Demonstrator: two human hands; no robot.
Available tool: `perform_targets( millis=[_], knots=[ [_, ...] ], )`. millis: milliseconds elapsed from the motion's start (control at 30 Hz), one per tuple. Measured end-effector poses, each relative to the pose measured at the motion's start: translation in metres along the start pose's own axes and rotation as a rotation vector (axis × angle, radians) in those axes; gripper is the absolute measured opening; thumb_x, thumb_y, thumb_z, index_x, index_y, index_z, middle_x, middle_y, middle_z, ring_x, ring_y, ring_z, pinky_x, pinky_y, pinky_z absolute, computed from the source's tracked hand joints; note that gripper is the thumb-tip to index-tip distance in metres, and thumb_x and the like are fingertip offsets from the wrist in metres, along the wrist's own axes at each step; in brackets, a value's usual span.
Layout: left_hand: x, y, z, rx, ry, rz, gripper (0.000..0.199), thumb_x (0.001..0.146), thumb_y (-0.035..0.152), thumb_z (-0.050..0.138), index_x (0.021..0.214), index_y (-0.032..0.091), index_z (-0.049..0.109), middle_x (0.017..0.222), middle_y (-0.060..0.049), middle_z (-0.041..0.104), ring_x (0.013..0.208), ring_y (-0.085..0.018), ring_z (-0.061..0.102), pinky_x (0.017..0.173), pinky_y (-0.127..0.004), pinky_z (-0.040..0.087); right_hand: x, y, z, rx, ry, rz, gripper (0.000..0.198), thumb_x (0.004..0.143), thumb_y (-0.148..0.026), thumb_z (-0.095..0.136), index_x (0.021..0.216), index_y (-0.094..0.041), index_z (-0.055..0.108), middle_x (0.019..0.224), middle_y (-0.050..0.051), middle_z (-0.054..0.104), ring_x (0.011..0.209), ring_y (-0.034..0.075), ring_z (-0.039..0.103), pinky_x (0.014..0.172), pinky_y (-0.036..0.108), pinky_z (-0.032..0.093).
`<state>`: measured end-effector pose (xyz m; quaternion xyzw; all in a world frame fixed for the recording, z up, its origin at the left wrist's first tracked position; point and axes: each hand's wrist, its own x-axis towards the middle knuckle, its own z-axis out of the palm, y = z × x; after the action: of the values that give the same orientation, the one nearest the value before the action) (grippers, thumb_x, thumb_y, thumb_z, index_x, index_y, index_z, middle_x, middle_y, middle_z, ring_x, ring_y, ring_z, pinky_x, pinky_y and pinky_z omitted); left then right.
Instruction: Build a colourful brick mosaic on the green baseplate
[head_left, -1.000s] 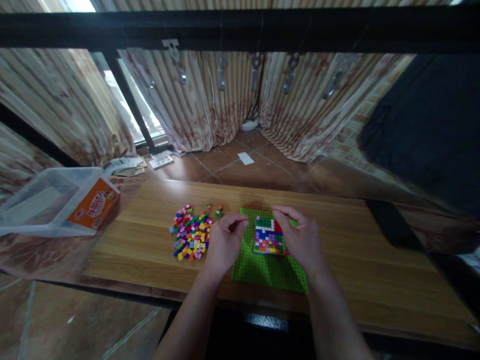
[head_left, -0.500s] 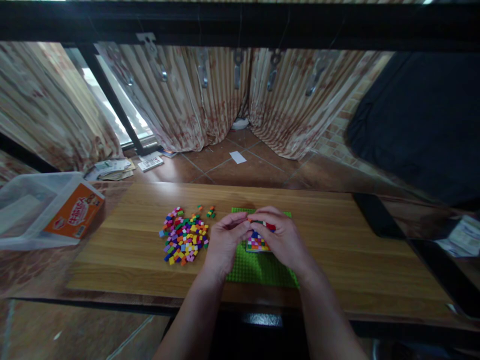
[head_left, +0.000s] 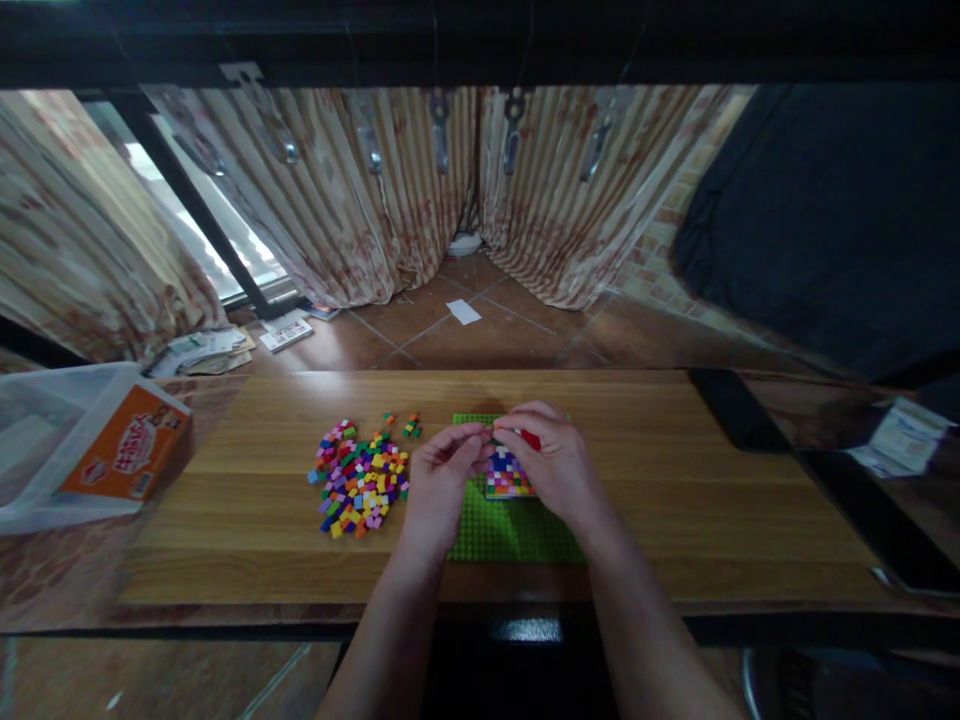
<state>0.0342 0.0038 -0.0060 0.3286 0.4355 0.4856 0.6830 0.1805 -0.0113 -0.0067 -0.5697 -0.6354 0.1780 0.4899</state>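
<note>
My left hand (head_left: 441, 485) is closed in a pinch over the left edge of a green studded baseplate (head_left: 517, 540). Its fingertips meet those of my right hand (head_left: 553, 462), also pinched. A speck of orange shows at the fingertips; whether it is a held brick or part of the build below, I cannot tell. Under the hands, a multicoloured block of small toy bricks (head_left: 510, 478) sits on the baseplate, with pink, orange, white, blue and red studs. My right hand hides its right side.
Left of the baseplate lies a pile of loose bricks (head_left: 364, 485), with a small green-and-orange cluster (head_left: 412, 426) behind it. A clear plastic box (head_left: 67, 510) with an orange label stands at the left. Dark flat panels (head_left: 739, 410) lie at the right of the wooden board (head_left: 660, 540).
The whole view has shifted slightly, so the scene sits a little further left. Both hands keep their pinch over the brick build, fingertips together. The pile looks the same.
</note>
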Motion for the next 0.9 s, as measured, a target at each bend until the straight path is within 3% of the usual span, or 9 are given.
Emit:
perform_targets(
  millis=[133, 233, 600, 900],
  knots=[
    [0.007, -0.009, -0.006, 0.186, 0.082, 0.153, 0.022, 0.071, 0.025, 0.075, 0.09, 0.014, 0.072, 0.097, -0.007, 0.075, 0.09, -0.017, 0.069, 0.09, -0.033, 0.053, 0.001, 0.017, 0.0, -0.002, 0.083, 0.144, 0.015, 0.087, -0.029, 0.064, 0.086, -0.025, 0.078, 0.092, 0.005, 0.069, 0.09, 0.021, 0.065, 0.087, 0.039, 0.05],
    [0.012, -0.018, -0.008, 0.27, 0.069, 0.193, 0.023, 0.076, 0.021, 0.068, 0.098, 0.014, 0.07, 0.107, -0.01, 0.074, 0.1, -0.02, 0.069, 0.097, -0.037, 0.052, 0.003, 0.025, 0.003, 0.024, 0.067, 0.193, 0.014, 0.086, -0.029, 0.065, 0.086, -0.025, 0.078, 0.092, 0.005, 0.07, 0.09, 0.021, 0.065, 0.087, 0.039, 0.05],
    [0.009, -0.027, -0.005, 0.645, -0.004, 0.367, 0.033, 0.093, 0.019, 0.048, 0.122, 0.014, 0.062, 0.113, -0.012, 0.075, 0.108, -0.023, 0.069, 0.103, -0.043, 0.05, 0.004, 0.03, 0.015, -0.051, -0.03, 0.215, 0.013, 0.085, -0.027, 0.068, 0.087, -0.024, 0.08, 0.095, 0.007, 0.071, 0.094, 0.022, 0.063, 0.089, 0.041, 0.048],
    [0.004, -0.025, -0.003, 0.754, -0.008, 0.399, 0.035, 0.095, 0.016, 0.046, 0.127, 0.015, 0.059, 0.116, -0.012, 0.074, 0.11, -0.022, 0.07, 0.101, -0.039, 0.052, 0.007, 0.025, 0.015, -0.061, -0.052, 0.213, 0.012, 0.083, -0.023, 0.068, 0.081, -0.024, 0.08, 0.086, 0.005, 0.073, 0.086, 0.021, 0.066, 0.083, 0.037, 0.048]
  ],
)
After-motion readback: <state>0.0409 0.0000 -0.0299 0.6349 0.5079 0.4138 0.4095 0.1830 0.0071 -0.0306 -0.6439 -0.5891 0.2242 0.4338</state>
